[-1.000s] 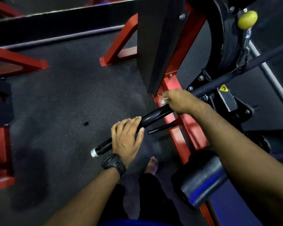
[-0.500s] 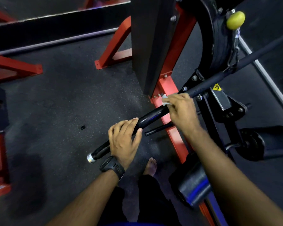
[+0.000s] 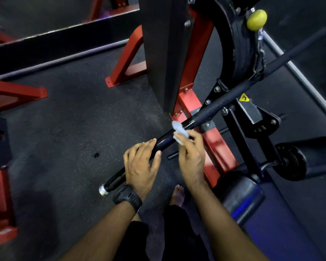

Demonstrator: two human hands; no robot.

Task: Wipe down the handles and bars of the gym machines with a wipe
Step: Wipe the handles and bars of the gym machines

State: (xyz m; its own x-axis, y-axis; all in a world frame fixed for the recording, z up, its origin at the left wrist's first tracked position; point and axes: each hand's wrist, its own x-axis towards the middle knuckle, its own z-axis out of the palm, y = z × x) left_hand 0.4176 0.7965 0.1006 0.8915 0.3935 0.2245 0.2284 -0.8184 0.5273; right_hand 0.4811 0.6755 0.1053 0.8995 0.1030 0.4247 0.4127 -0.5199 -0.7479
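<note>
Right hand [image 3: 191, 157] slid toward the left hand [image 3: 139, 166] gripping the bar [image 3: 211, 111], fingers [image 3: 195, 137] pinching the wipe [image 3: 179, 130] beside the red frame [image 3: 216, 146].

Above your left hand [image 3: 139, 166], a black watch [image 3: 127, 197] on a perforated strap; dark trousers [image 3: 177, 232] below, one foot [image 3: 178, 194] bare.

A gym: red-framed weight machine [image 3: 194, 53], black bar [image 3: 215, 108], speckled rubber floor [image 3: 73, 119].
</note>
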